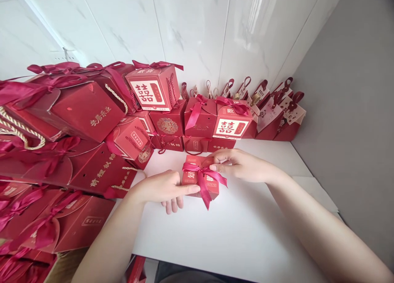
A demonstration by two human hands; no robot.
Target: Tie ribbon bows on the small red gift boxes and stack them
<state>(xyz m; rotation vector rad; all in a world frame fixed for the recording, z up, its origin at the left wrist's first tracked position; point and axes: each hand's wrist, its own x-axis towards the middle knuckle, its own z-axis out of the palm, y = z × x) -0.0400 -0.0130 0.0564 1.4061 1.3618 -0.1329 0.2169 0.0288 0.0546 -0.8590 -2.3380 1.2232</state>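
Observation:
A small red gift box (188,180) with white and gold lettering sits on the white tabletop in front of me. Crossing its top is a dark pink ribbon (205,184), tied in a bow with two tails hanging toward me. My left hand (166,188) is at the box's left side, its thumb laid over the top beside the bow and its fingers curled down along the side. From the right, my right hand (237,164) has thumb and forefinger closed at the bow's right loop. The exact contact of the fingertips is partly hidden.
Red gift boxes (106,110) with ribbons and cord handles are piled high at the left. More stacked boxes (200,121) line the tiled wall (191,33). Pointed red packets (271,115) with loops stand at the back right, beside a grey panel (347,110).

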